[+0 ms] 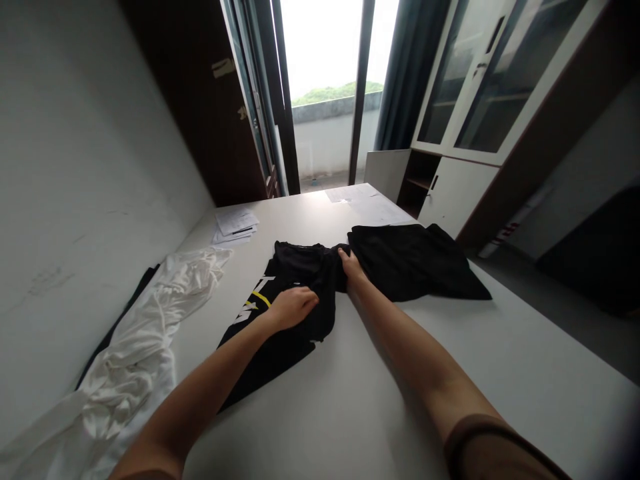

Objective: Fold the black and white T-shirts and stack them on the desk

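A black T-shirt [295,347] with white and yellow print lies on the white table [360,400], its neck end facing away from me. My left hand [294,305] is closed over the upper middle of the shirt, fingers curled down on the cloth; the fingertips are hidden. Farther right, my right hand [351,265] grips the shirt's sleeve side, thumb on top. Just beyond that hand a second black garment [410,260] is spread flat, close against the sleeve.
A crumpled white cloth [145,347] runs along the left wall, with dark fabric [117,330] behind it. Papers and a pen [243,231] lie at the far left; more sheets [367,203] are at the far edge. A cabinet [465,180] stands beyond the table at right.
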`<act>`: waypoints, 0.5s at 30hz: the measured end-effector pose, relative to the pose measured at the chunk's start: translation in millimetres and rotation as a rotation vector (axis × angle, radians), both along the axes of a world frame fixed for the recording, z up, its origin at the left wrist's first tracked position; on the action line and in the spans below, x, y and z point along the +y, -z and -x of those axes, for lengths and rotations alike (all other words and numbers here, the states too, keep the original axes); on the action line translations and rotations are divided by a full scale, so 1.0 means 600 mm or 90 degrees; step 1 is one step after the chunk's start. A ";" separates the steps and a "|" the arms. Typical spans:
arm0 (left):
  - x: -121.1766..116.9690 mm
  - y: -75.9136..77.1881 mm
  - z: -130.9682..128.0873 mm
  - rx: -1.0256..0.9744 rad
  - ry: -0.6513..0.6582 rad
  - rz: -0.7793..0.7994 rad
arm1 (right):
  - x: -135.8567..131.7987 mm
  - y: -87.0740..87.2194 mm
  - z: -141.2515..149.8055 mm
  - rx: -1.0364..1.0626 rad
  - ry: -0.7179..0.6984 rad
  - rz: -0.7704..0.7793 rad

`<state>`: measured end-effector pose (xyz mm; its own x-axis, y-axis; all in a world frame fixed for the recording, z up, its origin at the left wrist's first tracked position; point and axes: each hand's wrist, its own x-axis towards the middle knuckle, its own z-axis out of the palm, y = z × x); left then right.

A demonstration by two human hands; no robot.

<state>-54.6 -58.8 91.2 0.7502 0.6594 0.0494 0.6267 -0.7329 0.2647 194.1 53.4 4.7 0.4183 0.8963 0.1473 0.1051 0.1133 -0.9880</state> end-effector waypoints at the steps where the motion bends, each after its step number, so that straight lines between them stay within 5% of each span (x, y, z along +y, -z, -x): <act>1: 0.029 0.008 -0.001 -0.003 -0.060 -0.038 | -0.001 0.002 0.001 -0.013 -0.006 0.015; 5: 0.120 0.049 -0.005 0.067 -0.253 -0.103 | -0.017 0.001 0.013 -0.184 -0.031 0.053; 9: 0.166 0.078 -0.023 0.047 -0.342 -0.041 | -0.037 -0.010 0.024 -0.432 -0.061 0.091; 15: 0.238 0.060 0.021 -0.039 -0.465 -0.017 | -0.036 -0.029 -0.008 -0.510 -0.003 0.147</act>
